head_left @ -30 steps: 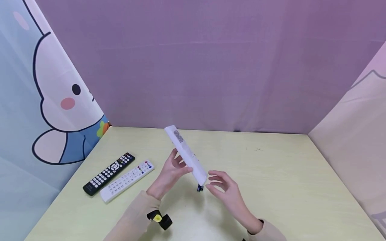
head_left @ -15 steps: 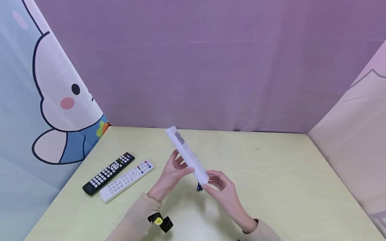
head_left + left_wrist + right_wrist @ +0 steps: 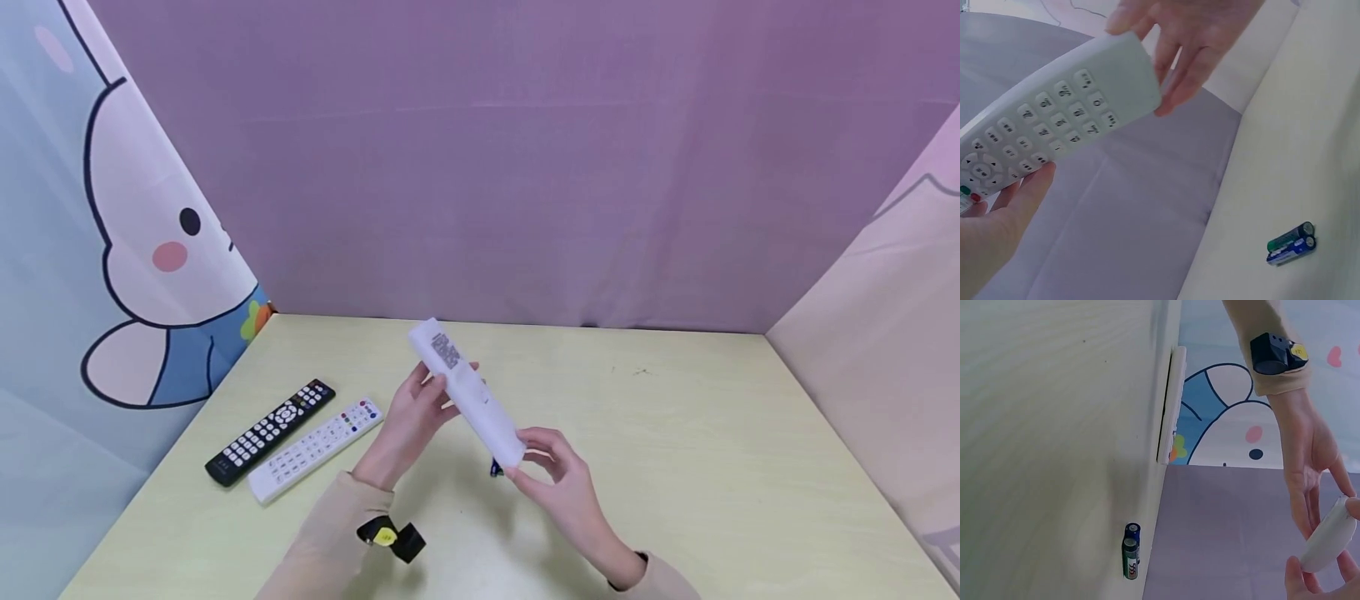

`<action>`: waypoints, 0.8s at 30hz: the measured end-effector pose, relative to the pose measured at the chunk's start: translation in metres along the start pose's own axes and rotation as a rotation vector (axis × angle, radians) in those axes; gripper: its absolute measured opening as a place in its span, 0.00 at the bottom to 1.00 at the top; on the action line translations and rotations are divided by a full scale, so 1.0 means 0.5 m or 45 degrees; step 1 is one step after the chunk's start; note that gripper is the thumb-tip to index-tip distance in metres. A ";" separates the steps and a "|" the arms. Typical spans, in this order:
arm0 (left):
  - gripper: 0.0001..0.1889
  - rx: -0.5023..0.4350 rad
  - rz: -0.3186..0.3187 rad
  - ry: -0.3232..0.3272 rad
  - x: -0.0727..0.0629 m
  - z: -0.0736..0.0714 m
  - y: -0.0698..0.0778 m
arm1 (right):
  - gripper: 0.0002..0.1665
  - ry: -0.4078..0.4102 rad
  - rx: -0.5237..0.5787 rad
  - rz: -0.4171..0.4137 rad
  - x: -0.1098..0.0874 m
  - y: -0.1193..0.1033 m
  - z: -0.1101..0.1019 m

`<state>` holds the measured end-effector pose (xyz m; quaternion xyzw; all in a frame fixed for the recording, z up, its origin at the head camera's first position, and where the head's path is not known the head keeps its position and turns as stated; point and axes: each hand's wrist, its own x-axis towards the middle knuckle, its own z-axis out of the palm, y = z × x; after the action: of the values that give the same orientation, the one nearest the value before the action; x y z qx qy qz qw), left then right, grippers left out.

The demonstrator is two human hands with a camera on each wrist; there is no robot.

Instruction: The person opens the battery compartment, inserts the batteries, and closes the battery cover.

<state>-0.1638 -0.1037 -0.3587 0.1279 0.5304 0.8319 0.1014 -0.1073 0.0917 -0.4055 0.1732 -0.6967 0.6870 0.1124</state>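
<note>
Remote [image 3: 1029,106] is gripped aloft by both hands [image 3: 411,418] [image 3: 564,485], its back [image 3: 480,410] seemingly closed, batteries [image 3: 1291,250] left unfitted on the surface [image 3: 712,467].

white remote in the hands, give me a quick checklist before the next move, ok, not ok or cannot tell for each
1. Left hand gripping the held white remote: ok.
2. Right hand pinching its near end: ok.
3. Keys turned away from the head camera: ok.
4. Remote's back opened up: cannot tell, too little detail shows.
5. Two batteries in hand: not ok, they lie side by side on the table.
6. Black remote and second white remote left of the held one: ok.
</note>
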 end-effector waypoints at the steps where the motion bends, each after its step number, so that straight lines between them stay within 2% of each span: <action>1: 0.28 -0.010 0.005 -0.010 -0.001 0.000 0.003 | 0.24 0.000 -0.019 -0.042 -0.001 0.001 0.000; 5: 0.29 -0.059 0.036 -0.053 -0.003 -0.001 0.009 | 0.24 0.008 -0.093 -0.168 -0.006 0.004 0.000; 11: 0.27 -0.058 0.085 -0.123 -0.006 -0.005 0.015 | 0.25 0.024 -0.241 -0.300 -0.009 0.002 0.002; 19: 0.25 -0.111 0.122 -0.151 -0.006 -0.012 0.018 | 0.27 0.041 -0.479 -0.434 -0.017 0.005 0.000; 24: 0.24 -0.147 0.121 -0.170 -0.007 -0.013 0.017 | 0.28 0.045 -0.549 -0.494 -0.018 0.009 -0.001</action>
<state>-0.1629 -0.1139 -0.3538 0.2021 0.4669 0.8545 0.1043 -0.1009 0.0930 -0.4129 0.2634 -0.7785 0.4915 0.2881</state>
